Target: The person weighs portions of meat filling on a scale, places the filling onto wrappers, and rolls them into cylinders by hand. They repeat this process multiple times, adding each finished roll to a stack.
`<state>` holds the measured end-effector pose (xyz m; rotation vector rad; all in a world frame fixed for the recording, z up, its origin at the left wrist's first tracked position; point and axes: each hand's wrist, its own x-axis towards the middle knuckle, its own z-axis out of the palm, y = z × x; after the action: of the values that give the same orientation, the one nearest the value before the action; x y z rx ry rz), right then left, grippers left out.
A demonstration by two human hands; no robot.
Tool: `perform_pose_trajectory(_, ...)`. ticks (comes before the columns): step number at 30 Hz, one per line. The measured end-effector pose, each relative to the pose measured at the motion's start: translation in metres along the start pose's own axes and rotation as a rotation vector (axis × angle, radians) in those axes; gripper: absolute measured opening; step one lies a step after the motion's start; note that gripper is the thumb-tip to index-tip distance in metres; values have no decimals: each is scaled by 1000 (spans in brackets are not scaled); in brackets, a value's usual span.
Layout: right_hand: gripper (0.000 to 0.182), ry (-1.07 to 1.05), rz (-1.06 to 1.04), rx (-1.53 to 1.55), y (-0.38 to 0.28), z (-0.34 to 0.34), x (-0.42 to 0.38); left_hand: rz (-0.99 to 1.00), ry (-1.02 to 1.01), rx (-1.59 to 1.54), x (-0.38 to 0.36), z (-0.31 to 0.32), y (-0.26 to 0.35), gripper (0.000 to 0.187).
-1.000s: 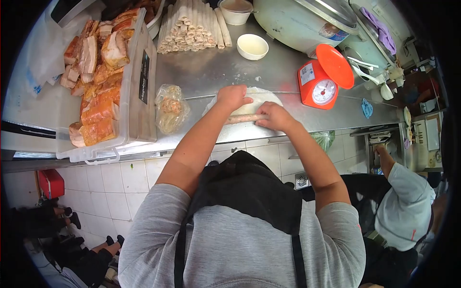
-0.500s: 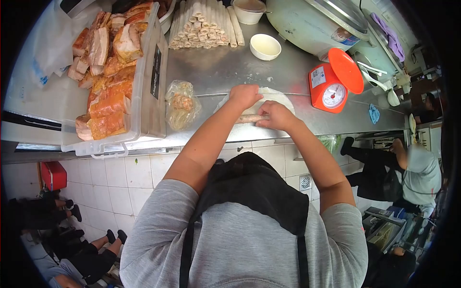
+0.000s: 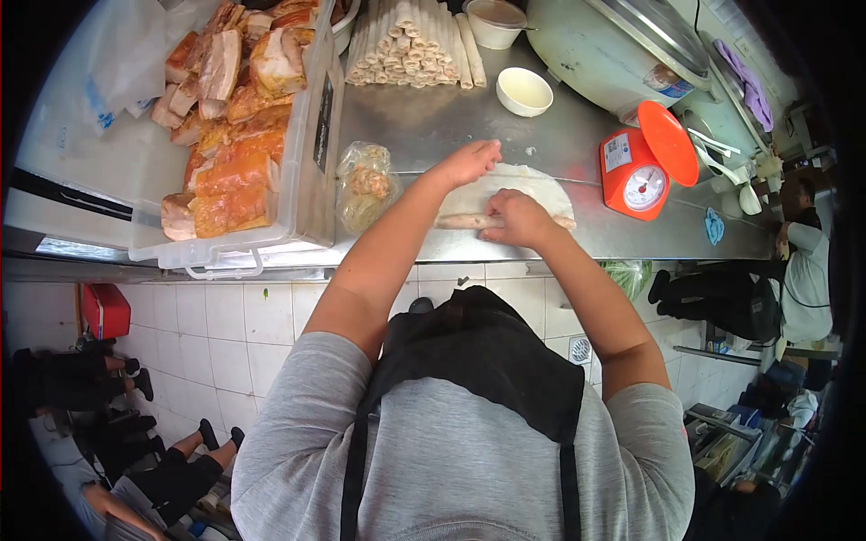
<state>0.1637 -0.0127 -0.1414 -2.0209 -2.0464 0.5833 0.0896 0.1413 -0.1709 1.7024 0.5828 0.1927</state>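
A thin white round wrapper (image 3: 532, 185) lies near the counter's front edge. Across its near part runs a long, pale pinkish log of filling (image 3: 462, 221). My right hand (image 3: 520, 219) is closed over the middle of this log, thumb on the near side and fingers on the far side. Above the wrapper's far left part is my left hand (image 3: 469, 165), its fingers stretched to the right with nothing visible in them. Left of the wrapper sits a clear plastic bag of minced filling (image 3: 368, 189).
Finished rolls (image 3: 410, 45) are stacked at the back. A white bowl (image 3: 524, 92), a red scale (image 3: 636, 171) and a big lidded pot (image 3: 595, 59) stand to the right. A clear bin (image 3: 311, 171) of roasted meat is at left. Another person (image 3: 803, 279) stands far right.
My left hand has lifted from the wrapper and moved away from me, its fingers opening out. My right hand stays on the log of filling, more of which now shows. The view has shifted slightly.
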Motion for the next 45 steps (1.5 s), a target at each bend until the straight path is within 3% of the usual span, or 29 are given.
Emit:
perform_pose_trajectory(7, 30, -33, -7, -14, -16, -3, 11, 54, 197, -168, -60, -30, 20, 26)
perform_pose_trajectory(10, 28, 26, -40, 9, -23, 16, 18, 219, 320, -118, -87, -30, 16, 21)
perform_pose_trajectory(14, 25, -76, 12, 18, -33, 1, 25, 319, 459, -125, -113, -4, 1, 22)
perform_pose_trajectory(20, 27, 122, -133, 61, -24, 30, 18, 301, 473, -89, -115, 34, -31, 27)
perform_pose_trajectory(21, 26, 211, -175, 107, -13, 32, 8, 340, 465, 127, -116, 37, -35, 28)
perform_pose_trajectory(23, 27, 242, -60, 36, 4, 18, -19, 412, 448, 553, -120, 42, -32, 30)
perform_pose_trajectory(26, 27, 326, 11, -46, 48, 8, -58, 346, 383, 749, -123, 40, -26, 31)
perform_pose_trajectory(32, 16, 178, 180, 160, 85, -11, -79, 380, 507, 830, -126, 34, -30, 19)
perform_pose_trajectory(35, 16, 101, 371, 419, 97, -7, -65, 185, 466, 736, -119, 27, -23, 14)
perform_pose_trajectory(38, 18, 141, 348, 269, 97, -10, -55, 121, 371, 946, -113, 21, -12, 18)
perform_pose_trajectory(41, 20, 324, 176, 1, 88, -6, -52, 208, 436, 1046, -107, 20, -12, 20)
perform_pose_trajectory(45, 28, 311, 22, 87, 61, -7, -52, 372, 466, 890, -94, 42, -8, 24)
